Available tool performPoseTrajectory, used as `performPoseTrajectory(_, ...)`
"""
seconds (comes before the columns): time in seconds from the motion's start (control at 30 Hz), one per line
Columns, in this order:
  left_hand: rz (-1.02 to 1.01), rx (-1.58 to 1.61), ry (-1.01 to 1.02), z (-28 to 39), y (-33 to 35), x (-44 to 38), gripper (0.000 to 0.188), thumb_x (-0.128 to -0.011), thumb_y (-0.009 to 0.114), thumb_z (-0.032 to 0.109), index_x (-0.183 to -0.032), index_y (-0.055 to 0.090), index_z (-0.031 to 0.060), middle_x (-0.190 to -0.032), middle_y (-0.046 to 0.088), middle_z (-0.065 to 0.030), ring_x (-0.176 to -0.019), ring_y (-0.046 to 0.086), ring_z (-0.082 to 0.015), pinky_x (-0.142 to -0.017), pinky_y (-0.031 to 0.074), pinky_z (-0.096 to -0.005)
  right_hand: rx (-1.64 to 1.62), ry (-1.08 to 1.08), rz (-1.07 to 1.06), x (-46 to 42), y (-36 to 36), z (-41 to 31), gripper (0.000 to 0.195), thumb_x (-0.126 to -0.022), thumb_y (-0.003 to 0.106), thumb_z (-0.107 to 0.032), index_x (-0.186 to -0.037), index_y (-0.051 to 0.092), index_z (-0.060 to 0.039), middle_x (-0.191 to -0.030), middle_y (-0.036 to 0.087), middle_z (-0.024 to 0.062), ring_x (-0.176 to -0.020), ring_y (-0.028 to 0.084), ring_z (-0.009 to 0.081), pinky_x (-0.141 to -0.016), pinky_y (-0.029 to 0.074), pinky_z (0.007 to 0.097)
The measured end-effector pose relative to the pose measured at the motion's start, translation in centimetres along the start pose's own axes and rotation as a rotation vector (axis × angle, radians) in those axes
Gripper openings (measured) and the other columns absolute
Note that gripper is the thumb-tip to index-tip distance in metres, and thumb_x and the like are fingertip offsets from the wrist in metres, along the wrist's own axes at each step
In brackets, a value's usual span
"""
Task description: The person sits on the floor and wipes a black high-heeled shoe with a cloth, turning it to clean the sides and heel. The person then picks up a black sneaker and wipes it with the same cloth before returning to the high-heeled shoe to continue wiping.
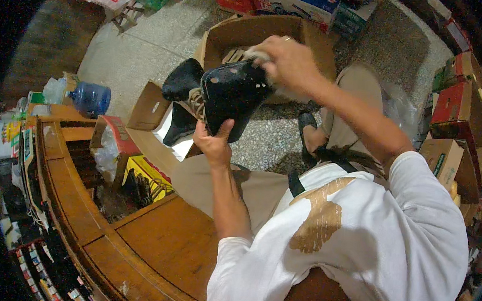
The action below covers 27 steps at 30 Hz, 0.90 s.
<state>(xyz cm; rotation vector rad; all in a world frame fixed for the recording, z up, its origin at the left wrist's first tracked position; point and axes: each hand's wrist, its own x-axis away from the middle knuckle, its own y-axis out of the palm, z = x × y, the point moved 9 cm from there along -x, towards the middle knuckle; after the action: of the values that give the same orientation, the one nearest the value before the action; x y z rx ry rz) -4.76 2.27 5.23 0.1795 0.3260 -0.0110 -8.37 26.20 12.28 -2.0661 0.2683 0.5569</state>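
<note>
A black bicycle saddle (pixel 232 93), scuffed and speckled with pale marks, is held up before me. My left hand (pixel 216 144) grips its lower end, the thumb on the black surface. Metal springs (pixel 196 102) show along its left side. My right hand (pixel 289 63), slightly blurred, holds a pale, crumpled cloth (pixel 259 54) against the saddle's upper right edge. Another black saddle-like piece (pixel 183 79) lies just left, partly behind the springs. Below it, a black curved object (pixel 180 125) rests over a white surface in a cardboard box.
A large open cardboard box (pixel 253 32) stands beyond my hands; an open carton (pixel 153 140) is left of my knee. The wooden counter (pixel 167 246) runs along the left, near a blue water bottle (pixel 91 99). Stacked boxes (pixel 453 111) stand at right.
</note>
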Motion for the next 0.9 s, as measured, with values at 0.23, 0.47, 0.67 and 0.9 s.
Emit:
performPoseTrajectory(0.23,0.050,-0.021,-0.018,0.2,-0.9,0.4,0.042,-0.075,0.086,0.013,-0.107,0.064,-0.0027,-0.100,0.068,-0.0063,-0.089,0.061,-0.0173,-0.084,0.048,-0.0295,-0.118,-0.257,-0.047,0.9,-0.5,-2.4,0.031,-0.084,0.070,-0.018,-0.114,0.066,-0.0144,-0.111,0.065,0.0055,-0.102,0.062,0.0291,-0.086,0.051,0.0398)
performPoseTrajectory(0.47,-0.062,-0.225,0.059,1.3,1.5,-0.2,0.044,-0.073,0.086,0.010,-0.110,0.064,-0.0033,-0.101,0.068,-0.0048,-0.090,0.061,-0.0163,-0.084,0.049,-0.0295,-0.108,0.126,0.026,-0.2,0.0,-2.6,0.024,-0.086,0.068,-0.029,-0.106,0.072,-0.0168,-0.100,0.067,0.0082,-0.096,0.064,0.0298,-0.082,0.052,0.0401)
performPoseTrajectory(0.67,-0.008,-0.051,-0.017,-1.0,0.3,0.1,0.043,-0.075,0.085,0.011,-0.110,0.064,-0.0041,-0.102,0.067,-0.0049,-0.090,0.061,-0.0154,-0.085,0.049,-0.0303,-0.587,-0.370,0.010,-0.8,-2.5,-10.6,0.028,-0.084,0.070,-0.031,-0.103,0.071,-0.0103,-0.102,0.067,0.0113,-0.098,0.064,0.0327,-0.085,0.051,0.0412)
performPoseTrajectory(0.9,0.035,0.046,-0.025,0.0,-0.4,-0.4,0.039,-0.076,0.084,0.010,-0.107,0.064,-0.0022,-0.100,0.068,-0.0051,-0.088,0.062,-0.0153,-0.082,0.050,-0.0289,-0.720,0.094,-0.301,-1.8,-4.4,-1.1,0.028,-0.089,0.068,-0.027,-0.112,0.071,-0.0105,-0.096,0.072,0.0042,-0.092,0.063,0.0110,-0.085,0.050,0.0296)
